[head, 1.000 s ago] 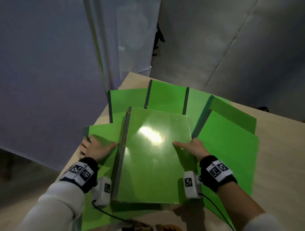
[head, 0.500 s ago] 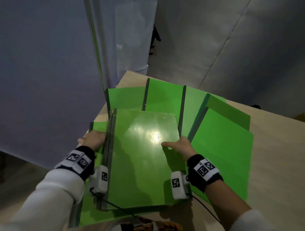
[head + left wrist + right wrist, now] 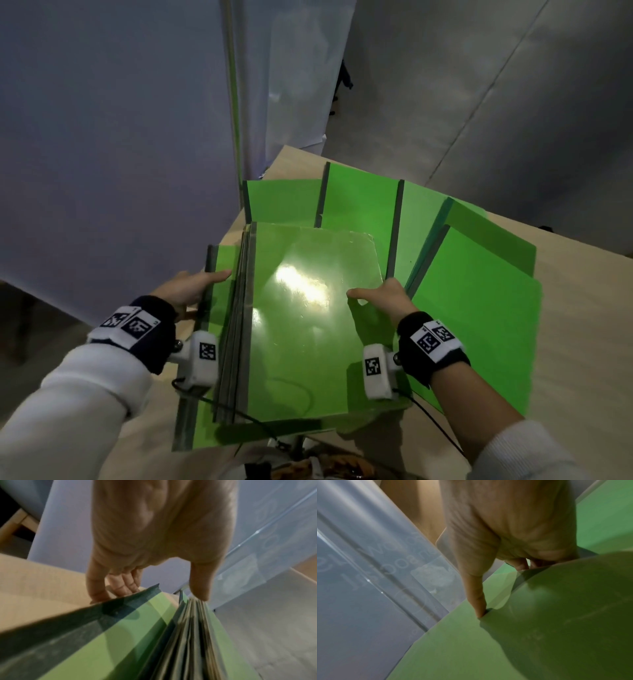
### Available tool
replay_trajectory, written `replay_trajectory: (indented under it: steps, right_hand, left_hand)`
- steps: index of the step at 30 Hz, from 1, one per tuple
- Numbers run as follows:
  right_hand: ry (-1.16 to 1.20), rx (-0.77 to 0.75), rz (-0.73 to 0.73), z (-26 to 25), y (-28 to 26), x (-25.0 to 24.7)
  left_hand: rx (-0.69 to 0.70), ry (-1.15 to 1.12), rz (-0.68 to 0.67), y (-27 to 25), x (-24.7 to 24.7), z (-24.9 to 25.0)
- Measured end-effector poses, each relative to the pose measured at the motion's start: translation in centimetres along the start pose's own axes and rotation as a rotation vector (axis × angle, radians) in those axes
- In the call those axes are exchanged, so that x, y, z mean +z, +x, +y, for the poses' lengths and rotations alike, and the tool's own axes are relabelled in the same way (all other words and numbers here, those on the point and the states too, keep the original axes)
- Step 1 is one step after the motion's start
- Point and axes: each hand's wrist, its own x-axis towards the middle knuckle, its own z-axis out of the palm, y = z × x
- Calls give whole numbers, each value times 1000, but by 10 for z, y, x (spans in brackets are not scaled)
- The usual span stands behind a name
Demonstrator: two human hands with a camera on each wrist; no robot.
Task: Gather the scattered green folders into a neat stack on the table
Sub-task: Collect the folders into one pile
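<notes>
A stack of green folders [image 3: 308,342] with a glossy clear cover on top is held between my hands at the table's near left. My left hand [image 3: 202,284] grips its spine side. There the thumb [image 3: 200,588] lies on the grey spines [image 3: 188,642] and the fingers [image 3: 120,586] curl under the edge of a lower folder [image 3: 120,635] that juts out to the left. My right hand [image 3: 373,298] pinches the stack's right edge, thumb [image 3: 476,601] on the cover [image 3: 556,615], fingers underneath. Several more green folders [image 3: 359,198] lie fanned behind and to the right [image 3: 479,325].
The wooden table [image 3: 582,342] has bare surface on the right. Its left edge [image 3: 233,233] runs just beyond my left hand. Grey backdrop sheets [image 3: 102,137] hang behind. Wrist-camera cables [image 3: 239,414] trail over the stack's near edge.
The stack has slid left over the lower left folder. My left hand moved from lying on that folder to gripping its outer edge, thumb against the stack's spines. My right hand stays on the right edge.
</notes>
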Motion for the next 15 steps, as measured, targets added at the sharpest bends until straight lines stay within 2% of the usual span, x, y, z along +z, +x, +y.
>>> replay_trajectory:
  steps: [6,11,15]
  right_hand:
    - [64,-1,-68,-12,-17,31]
    - [113,6,-70,-7,-27,36]
    - [185,4,-105,0,-27,32]
  left_hand:
    - [59,114,-86,-13,12,7]
    - [78,21,-100,-5,9,5]
    - [167,-104,-86,-1,12,-1]
